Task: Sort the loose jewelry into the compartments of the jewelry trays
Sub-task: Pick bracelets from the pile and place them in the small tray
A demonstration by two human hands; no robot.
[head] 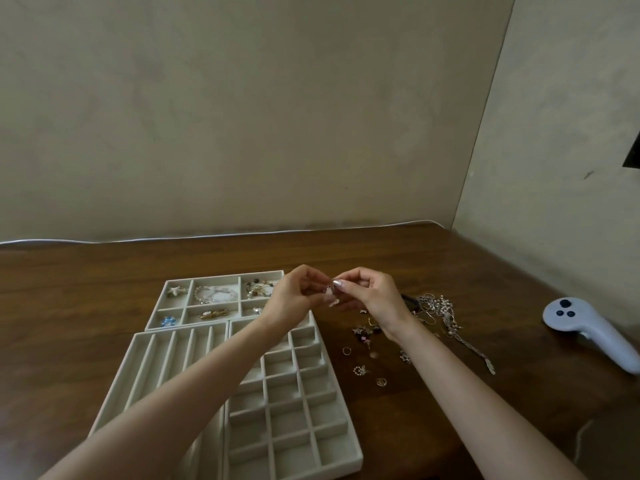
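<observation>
**Both hands pinch one small piece above the surface**

The left hand (294, 297) and right hand (372, 294) meet fingertip to fingertip in the air. Each grip is closed on the same pale pink piece (331, 298), which hangs between them; what kind of jewelry it is cannot be made out. It is held just off the right end of the far tray (225, 274) and above the wooden surface (104, 289).

The far tray's compartments hold a starfish brooch (176, 291), a pearl bracelet (214, 294), beaded pieces (259, 289), a blue flower (168, 321) and a gold clip (213, 314). Nearer the person, the slotted tray (138, 341) lies just beside the grid tray (356, 445), partly under the left forearm.

To the right of the trays lies the loose jewelry: tangled chains (440, 311), a ring (346, 350) and small charms (362, 330). A white controller (588, 329) rests well apart, further right.
</observation>
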